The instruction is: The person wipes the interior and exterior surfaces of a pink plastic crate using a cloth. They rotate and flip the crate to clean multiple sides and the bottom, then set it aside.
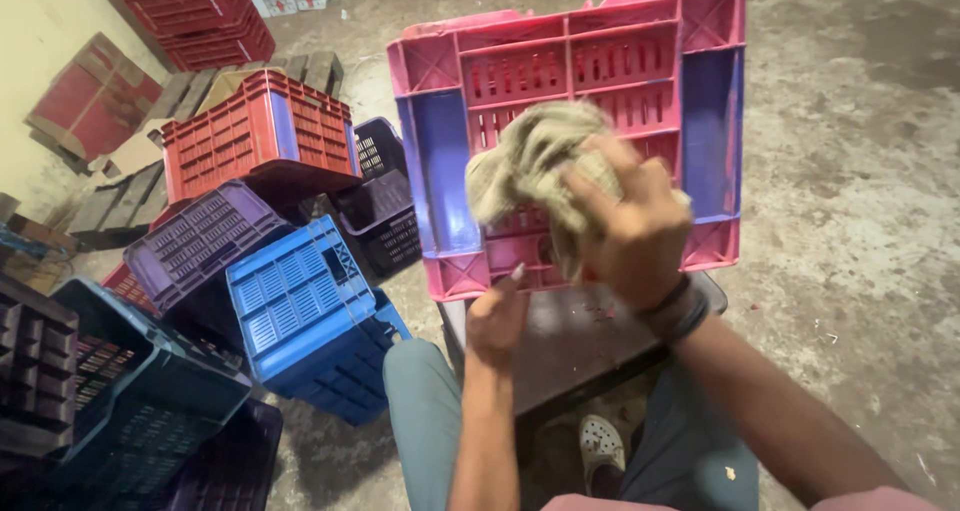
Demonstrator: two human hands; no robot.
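A pink plastic crate (712, 21) with blue side panels stands tipped on its side on a low dark stool (570, 336), its open face toward me. My right hand (630, 226) grips a bunched beige cloth (530, 156) and holds it against the crate's slotted inner bottom. My left hand (497, 316) is lower, at the crate's near rim, fingers curled, thumb up; it seems to touch the rim. My knees in teal trousers sit either side of the stool.
A heap of crates lies to the left: red (255, 131), purple (200, 236), blue (300, 306), dark teal (140, 401) and black (385, 206). Red crates (200, 16) are stacked at the back. Bare concrete floor (860, 171) spreads to the right. A white shoe (603, 449) is under the stool.
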